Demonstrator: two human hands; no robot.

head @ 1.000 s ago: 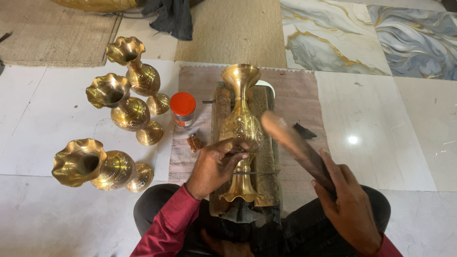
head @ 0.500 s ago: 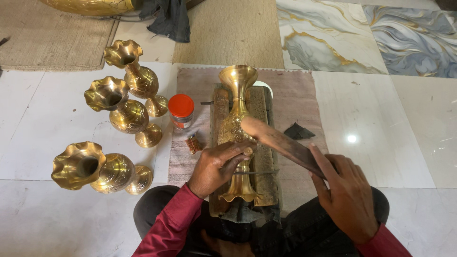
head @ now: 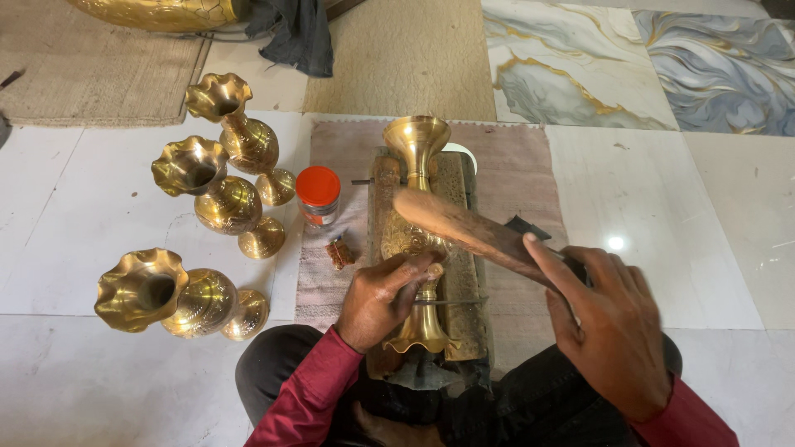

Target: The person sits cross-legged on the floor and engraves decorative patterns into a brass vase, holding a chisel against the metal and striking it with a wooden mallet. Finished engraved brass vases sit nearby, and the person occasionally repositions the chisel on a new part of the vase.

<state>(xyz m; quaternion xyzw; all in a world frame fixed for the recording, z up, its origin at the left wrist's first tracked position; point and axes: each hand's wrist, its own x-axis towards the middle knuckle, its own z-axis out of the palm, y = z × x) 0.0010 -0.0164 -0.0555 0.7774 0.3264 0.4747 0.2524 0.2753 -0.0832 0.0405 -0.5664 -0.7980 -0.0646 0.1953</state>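
Brass, tall and shiny, the vase (head: 416,240) lies on my wooden block (head: 464,273), my left hand (head: 383,298) pinching a thin tool on it, my right hand (head: 609,323) gripping a wooden mallet (head: 472,232); a crooked hit could dent it.

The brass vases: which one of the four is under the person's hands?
The slim brass vase lying on the wooden block, steadied by the left hand; the three ruffled-rim vases lie apart, untouched, on the floor.
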